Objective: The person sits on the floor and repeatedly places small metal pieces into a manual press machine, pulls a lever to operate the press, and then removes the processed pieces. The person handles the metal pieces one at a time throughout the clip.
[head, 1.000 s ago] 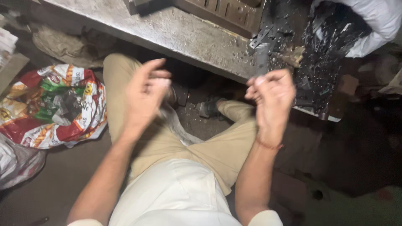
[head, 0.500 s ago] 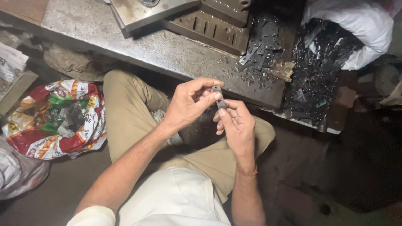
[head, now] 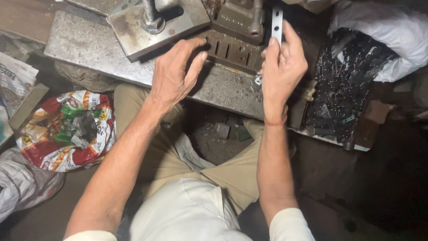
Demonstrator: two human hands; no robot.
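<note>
My right hand [head: 281, 67] grips a flat, narrow metal strip with holes [head: 277, 24] and holds it upright in front of the dark slotted die block [head: 227, 47] of a press. My left hand [head: 174, 73] is empty, its fingers spread, reaching over the steel bench plate [head: 84, 47] toward the left side of the die block. A grey base plate with a round post [head: 154, 20] stands just behind that hand. I sit with my knees under the bench.
A heap of small dark metal parts [head: 343, 85] lies on a tray at the right, beside a white sack [head: 383, 31]. On the floor at the left lie a red printed bag [head: 67, 131], a grey sack [head: 24, 185] and newspaper [head: 15, 78].
Both hands have risen from my lap to the bench. They were together on the strip; now the right one alone holds it up and the left has let go and spread.
</note>
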